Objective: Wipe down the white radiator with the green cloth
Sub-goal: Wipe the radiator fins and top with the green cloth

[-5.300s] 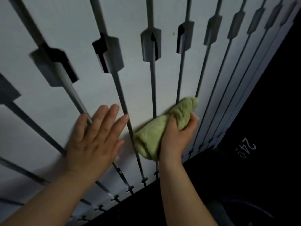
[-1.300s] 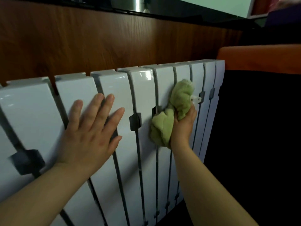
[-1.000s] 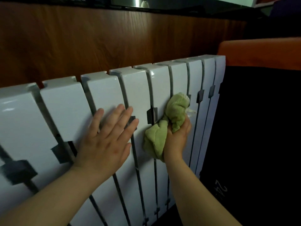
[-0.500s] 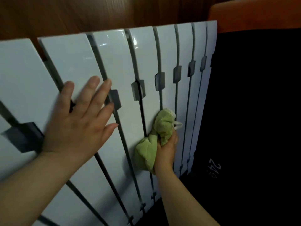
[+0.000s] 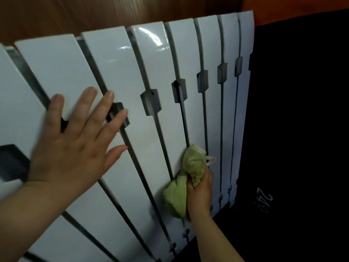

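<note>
The white radiator (image 5: 151, 63) fills most of the view, with several tall glossy sections split by dark gaps. My right hand (image 5: 199, 191) grips the bunched green cloth (image 5: 190, 163) and holds it against the lower part of the sections toward the right. A white loop sticks out of the cloth on its right side. My left hand (image 5: 73, 146) lies flat with spread fingers on the sections at the left, at mid height.
A dark brown wooden wall (image 5: 94, 14) runs above the radiator. A black surface (image 5: 302, 129) with small white markings stands right beside the radiator's right edge. Something orange (image 5: 294, 4) shows at the top right corner.
My right hand has slid the green cloth down the radiator from near the top to its lower part. My left hand has stayed flat on the left sections. The view has tilted downward.
</note>
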`<state>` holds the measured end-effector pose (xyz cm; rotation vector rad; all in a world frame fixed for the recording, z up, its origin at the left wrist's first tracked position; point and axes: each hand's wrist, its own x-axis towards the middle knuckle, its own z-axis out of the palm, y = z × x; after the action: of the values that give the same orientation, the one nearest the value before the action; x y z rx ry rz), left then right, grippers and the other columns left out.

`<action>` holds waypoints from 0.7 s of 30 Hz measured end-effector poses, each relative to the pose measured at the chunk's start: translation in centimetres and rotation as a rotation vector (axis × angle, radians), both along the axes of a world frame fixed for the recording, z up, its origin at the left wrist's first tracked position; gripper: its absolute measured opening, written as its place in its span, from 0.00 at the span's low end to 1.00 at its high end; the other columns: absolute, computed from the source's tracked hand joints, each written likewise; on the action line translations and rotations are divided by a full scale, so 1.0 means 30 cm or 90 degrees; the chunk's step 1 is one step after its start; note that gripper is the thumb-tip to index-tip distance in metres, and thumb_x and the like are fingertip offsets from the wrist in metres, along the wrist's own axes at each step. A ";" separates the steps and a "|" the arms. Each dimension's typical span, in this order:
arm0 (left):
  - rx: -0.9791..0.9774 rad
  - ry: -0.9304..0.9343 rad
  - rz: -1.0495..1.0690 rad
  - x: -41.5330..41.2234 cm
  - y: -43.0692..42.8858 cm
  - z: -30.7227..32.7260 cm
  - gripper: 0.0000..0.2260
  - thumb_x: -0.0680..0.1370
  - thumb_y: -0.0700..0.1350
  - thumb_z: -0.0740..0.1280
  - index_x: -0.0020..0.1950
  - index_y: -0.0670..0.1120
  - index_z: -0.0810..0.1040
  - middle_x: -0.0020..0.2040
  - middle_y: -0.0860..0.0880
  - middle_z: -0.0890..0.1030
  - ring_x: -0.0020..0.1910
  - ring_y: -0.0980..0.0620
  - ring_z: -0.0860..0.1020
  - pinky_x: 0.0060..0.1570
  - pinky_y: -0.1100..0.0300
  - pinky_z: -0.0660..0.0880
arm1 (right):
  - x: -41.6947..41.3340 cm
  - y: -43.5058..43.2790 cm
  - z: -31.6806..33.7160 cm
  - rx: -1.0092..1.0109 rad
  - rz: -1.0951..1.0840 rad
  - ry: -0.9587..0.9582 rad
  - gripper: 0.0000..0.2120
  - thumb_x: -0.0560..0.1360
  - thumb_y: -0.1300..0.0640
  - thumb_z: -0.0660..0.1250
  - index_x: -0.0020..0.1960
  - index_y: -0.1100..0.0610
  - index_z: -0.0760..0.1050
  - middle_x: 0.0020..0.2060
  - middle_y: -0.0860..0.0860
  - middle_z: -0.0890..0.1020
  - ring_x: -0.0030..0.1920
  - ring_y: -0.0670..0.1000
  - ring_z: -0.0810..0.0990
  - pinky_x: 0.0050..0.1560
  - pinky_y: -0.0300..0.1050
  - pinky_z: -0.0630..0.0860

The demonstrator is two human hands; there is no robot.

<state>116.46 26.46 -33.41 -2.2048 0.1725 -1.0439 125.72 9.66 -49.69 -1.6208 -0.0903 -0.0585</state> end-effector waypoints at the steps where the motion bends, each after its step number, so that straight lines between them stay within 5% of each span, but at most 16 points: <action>1: -0.003 0.012 -0.008 -0.002 0.004 0.004 0.27 0.81 0.57 0.47 0.77 0.48 0.45 0.77 0.48 0.41 0.75 0.45 0.44 0.58 0.29 0.64 | -0.005 -0.007 -0.017 0.003 0.008 0.014 0.22 0.76 0.67 0.59 0.67 0.55 0.64 0.62 0.49 0.66 0.55 0.44 0.66 0.53 0.32 0.60; 4: -0.012 0.042 -0.059 0.003 -0.008 0.011 0.26 0.81 0.55 0.47 0.76 0.49 0.45 0.77 0.49 0.42 0.75 0.47 0.45 0.60 0.31 0.63 | -0.008 -0.022 -0.051 0.024 -0.024 0.061 0.16 0.76 0.67 0.59 0.62 0.56 0.68 0.60 0.51 0.70 0.57 0.47 0.69 0.55 0.35 0.63; 7: 0.043 0.061 -0.130 0.041 -0.075 -0.009 0.25 0.80 0.53 0.49 0.75 0.43 0.55 0.76 0.44 0.50 0.75 0.47 0.48 0.69 0.39 0.53 | 0.035 -0.041 0.057 0.143 -0.155 0.064 0.08 0.77 0.62 0.59 0.46 0.50 0.71 0.51 0.56 0.75 0.53 0.54 0.75 0.52 0.40 0.68; 10: 0.120 0.077 -0.143 0.115 -0.143 -0.016 0.25 0.76 0.53 0.54 0.68 0.39 0.65 0.70 0.40 0.63 0.73 0.46 0.56 0.71 0.45 0.46 | 0.113 -0.078 0.310 0.190 -0.196 -0.108 0.11 0.76 0.58 0.62 0.57 0.54 0.72 0.58 0.55 0.72 0.50 0.48 0.73 0.50 0.39 0.68; 14: 0.080 0.134 -0.087 0.185 -0.134 -0.012 0.27 0.74 0.52 0.55 0.65 0.35 0.68 0.68 0.38 0.66 0.69 0.42 0.60 0.71 0.47 0.40 | 0.207 -0.036 0.462 0.047 -0.106 -0.241 0.23 0.74 0.53 0.65 0.67 0.51 0.65 0.63 0.51 0.67 0.57 0.47 0.71 0.52 0.37 0.64; 17: 0.113 0.121 -0.061 0.194 -0.114 -0.019 0.27 0.75 0.53 0.53 0.68 0.36 0.64 0.73 0.38 0.59 0.74 0.46 0.52 0.72 0.45 0.41 | 0.241 -0.020 0.322 0.087 -0.150 -0.182 0.19 0.76 0.59 0.62 0.66 0.56 0.66 0.63 0.53 0.68 0.52 0.43 0.70 0.46 0.25 0.61; 21: 0.124 0.114 -0.043 0.196 -0.113 -0.024 0.28 0.76 0.53 0.53 0.69 0.36 0.62 0.73 0.38 0.59 0.75 0.47 0.44 0.72 0.44 0.40 | 0.228 -0.043 0.112 0.147 -0.179 -0.009 0.13 0.77 0.60 0.59 0.61 0.51 0.66 0.56 0.47 0.69 0.44 0.41 0.67 0.44 0.30 0.60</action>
<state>122.34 23.07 -34.14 -2.1241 0.4139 -0.8257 132.57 8.38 -46.34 -1.3932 0.1302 -0.2874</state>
